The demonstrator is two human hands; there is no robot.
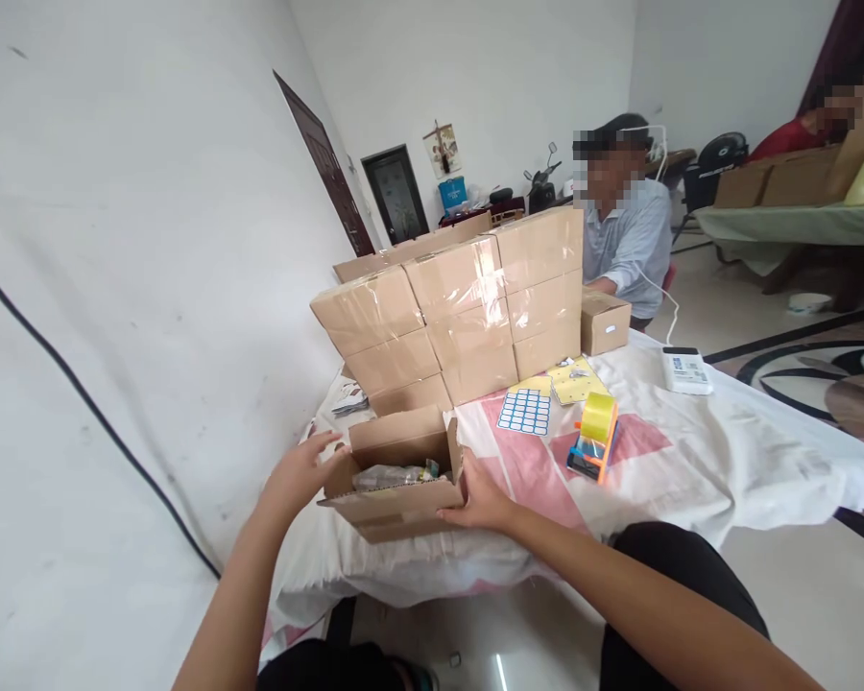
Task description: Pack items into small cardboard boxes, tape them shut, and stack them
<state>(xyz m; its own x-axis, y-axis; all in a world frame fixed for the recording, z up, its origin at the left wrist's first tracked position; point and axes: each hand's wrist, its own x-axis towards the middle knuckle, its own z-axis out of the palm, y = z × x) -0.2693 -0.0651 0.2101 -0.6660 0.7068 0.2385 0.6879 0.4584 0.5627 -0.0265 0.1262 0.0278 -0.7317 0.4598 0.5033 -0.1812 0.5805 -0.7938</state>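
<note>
An open cardboard box [396, 513] stands at the near edge of the table with its top flaps up. Inside lies something in clear plastic wrapping [396, 477], its kind hard to make out. My left hand [299, 477] is at the box's left side, fingers stretched out and apart by the left flap. On the other side, my right hand [481, 494] grips the right wall, thumb across the front face. Just behind the box rises a stack of taped cardboard boxes [468, 326]. To the right lies an orange and blue tape dispenser [596, 437] with a yellow tape roll.
A blue-bordered label sheet [524, 411] and yellow sheets [576, 381] lie before the stack. A single box [605, 323] and a white device [686, 370] with a cable stand farther right. A person [623, 230] sits behind the table; another person [792, 134] is at the far-right table.
</note>
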